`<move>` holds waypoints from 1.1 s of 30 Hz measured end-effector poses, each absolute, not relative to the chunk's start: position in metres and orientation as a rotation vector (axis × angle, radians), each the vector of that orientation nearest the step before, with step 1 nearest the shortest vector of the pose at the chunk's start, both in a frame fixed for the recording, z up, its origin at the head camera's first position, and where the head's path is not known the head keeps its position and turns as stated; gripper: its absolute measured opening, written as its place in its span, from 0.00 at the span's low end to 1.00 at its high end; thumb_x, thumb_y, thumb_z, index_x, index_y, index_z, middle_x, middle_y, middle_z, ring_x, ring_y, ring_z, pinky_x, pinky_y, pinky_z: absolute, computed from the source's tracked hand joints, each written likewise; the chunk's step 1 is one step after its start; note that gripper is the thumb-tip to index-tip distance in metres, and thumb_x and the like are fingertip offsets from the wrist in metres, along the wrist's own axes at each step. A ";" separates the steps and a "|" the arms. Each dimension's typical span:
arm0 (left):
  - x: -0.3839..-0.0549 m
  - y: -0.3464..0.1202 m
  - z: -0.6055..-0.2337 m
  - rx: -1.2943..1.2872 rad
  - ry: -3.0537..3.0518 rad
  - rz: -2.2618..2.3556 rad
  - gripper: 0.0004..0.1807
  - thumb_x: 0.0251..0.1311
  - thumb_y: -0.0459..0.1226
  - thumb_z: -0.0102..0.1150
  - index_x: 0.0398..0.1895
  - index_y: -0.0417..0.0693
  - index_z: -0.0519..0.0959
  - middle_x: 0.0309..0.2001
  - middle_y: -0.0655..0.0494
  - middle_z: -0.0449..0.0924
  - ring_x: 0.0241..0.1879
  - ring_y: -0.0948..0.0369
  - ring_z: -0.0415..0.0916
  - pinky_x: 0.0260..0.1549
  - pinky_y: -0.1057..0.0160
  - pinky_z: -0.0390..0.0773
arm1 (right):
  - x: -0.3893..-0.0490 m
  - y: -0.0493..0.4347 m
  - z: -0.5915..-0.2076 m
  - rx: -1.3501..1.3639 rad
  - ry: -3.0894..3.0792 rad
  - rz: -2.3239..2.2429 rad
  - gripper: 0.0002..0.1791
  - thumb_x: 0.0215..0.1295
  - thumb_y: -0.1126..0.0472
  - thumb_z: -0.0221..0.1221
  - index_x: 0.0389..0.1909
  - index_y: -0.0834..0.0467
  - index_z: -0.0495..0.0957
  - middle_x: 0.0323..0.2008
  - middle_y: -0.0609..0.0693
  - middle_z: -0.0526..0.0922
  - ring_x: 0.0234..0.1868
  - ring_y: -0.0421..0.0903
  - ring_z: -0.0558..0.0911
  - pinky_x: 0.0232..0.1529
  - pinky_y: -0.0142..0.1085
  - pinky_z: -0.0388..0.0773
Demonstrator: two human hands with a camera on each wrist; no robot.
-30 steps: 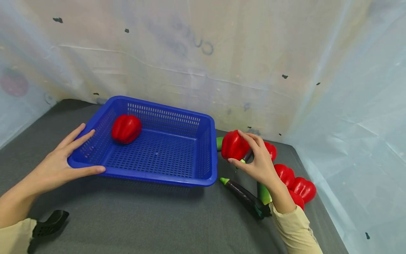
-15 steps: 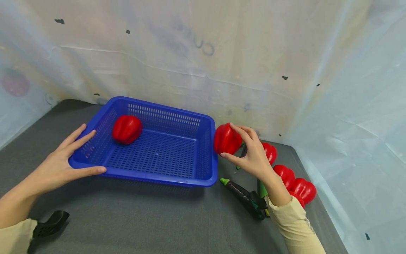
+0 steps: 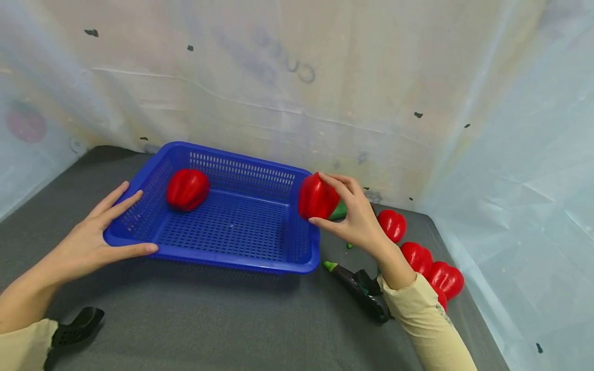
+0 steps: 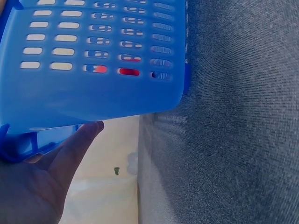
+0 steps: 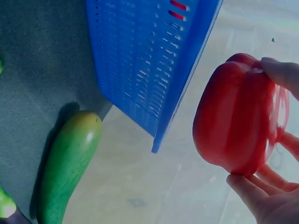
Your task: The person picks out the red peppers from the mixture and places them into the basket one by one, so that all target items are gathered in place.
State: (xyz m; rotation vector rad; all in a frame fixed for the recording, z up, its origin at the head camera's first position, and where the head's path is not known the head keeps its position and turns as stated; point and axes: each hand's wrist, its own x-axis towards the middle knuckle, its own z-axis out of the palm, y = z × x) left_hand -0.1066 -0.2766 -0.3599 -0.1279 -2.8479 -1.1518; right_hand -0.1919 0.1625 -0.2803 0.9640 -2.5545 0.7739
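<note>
My right hand (image 3: 355, 219) pinches a red bell pepper (image 3: 315, 197) between thumb and fingers, above the right rim of a blue perforated plastic basket (image 3: 223, 260). In the right wrist view this bell pepper (image 5: 233, 116) is raised beyond the basket's edge (image 5: 187, 84). Spread across the basket's left front corner, my left hand (image 3: 88, 241) rests its straight fingers on the left rim and its thumb along the front rim. Another red bell pepper (image 3: 187, 189) lies inside, toward the basket's back left.
Right of the basket lie a dark purple eggplant (image 3: 341, 275) and a long green vegetable (image 5: 70, 163), partly hidden by my right hand in the head view. Several more red bell peppers (image 3: 446, 280) sit near the grey table's (image 3: 223, 324) right edge. Plastic sheeting (image 3: 297, 93) hangs behind.
My right hand has carried the red bell pepper left and slightly away from me, from beside the basket to over its right rim. The left hand has stayed at the corner.
</note>
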 end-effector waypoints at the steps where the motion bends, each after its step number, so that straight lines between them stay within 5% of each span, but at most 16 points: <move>1: -0.107 -0.277 -0.360 -0.131 -2.848 -1.152 0.59 0.48 0.50 0.72 0.77 0.57 0.42 0.77 0.59 0.21 0.73 0.35 0.22 0.53 0.19 0.40 | -0.193 0.161 -0.280 0.974 -2.555 0.774 0.45 0.49 0.53 0.72 0.70 0.49 0.64 0.64 0.54 0.67 0.63 0.49 0.67 0.54 0.49 0.76; 33: -0.105 -0.281 -0.361 -0.180 -2.822 -1.196 0.58 0.49 0.48 0.71 0.77 0.60 0.43 0.77 0.61 0.23 0.73 0.36 0.24 0.53 0.19 0.40 | -0.215 0.085 -0.265 1.069 -2.652 0.823 0.43 0.52 0.52 0.70 0.70 0.51 0.64 0.61 0.57 0.67 0.59 0.51 0.71 0.51 0.44 0.79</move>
